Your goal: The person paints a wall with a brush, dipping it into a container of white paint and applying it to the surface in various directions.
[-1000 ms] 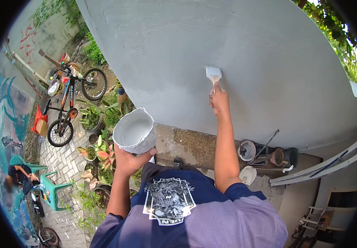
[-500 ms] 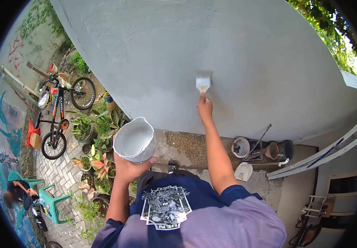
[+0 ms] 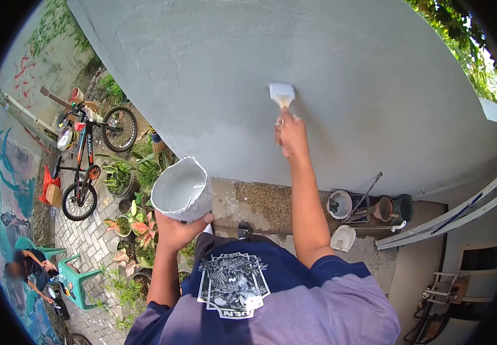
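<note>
My right hand is closed round the handle of a wide, flat paintbrush. The brush's pale bristles point up and lie at the surface of a grey wall, which looks damp and uneven around them. Lower on the left, my left hand grips a rough-rimmed paint pot from beneath, thumb along its near side. Light grey paint coats the inside of the pot, and its mouth tips toward me.
A speckled ledge runs along the wall's foot, with several buckets and a white scoop-like dustpan at right. Potted plants, a bicycle, a green stool and a seated person are on the left.
My right hand has moved the paintbrush up the wall a little. The paint pot in my left hand has shifted slightly left. The seated person's arm reaches lower.
</note>
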`<control>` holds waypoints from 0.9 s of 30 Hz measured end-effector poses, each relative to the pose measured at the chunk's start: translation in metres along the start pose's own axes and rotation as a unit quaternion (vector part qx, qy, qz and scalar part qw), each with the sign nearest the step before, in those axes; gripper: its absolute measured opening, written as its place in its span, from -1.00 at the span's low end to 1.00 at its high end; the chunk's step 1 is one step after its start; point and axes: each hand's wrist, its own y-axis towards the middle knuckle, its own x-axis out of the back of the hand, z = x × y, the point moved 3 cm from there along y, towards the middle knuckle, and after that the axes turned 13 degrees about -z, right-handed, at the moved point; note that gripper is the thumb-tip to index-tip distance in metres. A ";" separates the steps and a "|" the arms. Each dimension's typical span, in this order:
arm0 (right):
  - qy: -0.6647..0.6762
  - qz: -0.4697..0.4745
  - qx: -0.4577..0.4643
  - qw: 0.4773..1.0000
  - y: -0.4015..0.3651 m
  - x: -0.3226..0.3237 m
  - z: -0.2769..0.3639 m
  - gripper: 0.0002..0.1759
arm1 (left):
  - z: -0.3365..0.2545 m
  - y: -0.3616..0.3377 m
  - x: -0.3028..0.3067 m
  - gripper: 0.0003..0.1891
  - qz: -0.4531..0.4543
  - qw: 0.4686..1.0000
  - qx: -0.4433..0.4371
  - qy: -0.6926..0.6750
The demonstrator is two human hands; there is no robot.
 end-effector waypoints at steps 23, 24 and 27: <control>-0.216 -0.099 0.156 0.959 0.052 -0.021 -0.228 -0.46 | 0.005 -0.001 0.001 -0.22 -0.005 0.996 0.082 0.033; -0.253 -0.102 0.167 0.948 0.065 -0.016 -0.260 -0.43 | 0.004 -0.003 0.002 -0.22 -0.007 0.996 0.079 0.033; -0.251 -0.055 -0.023 0.966 0.058 -0.004 -0.264 -0.42 | -0.001 -0.010 0.006 -0.23 -0.004 0.998 0.041 0.052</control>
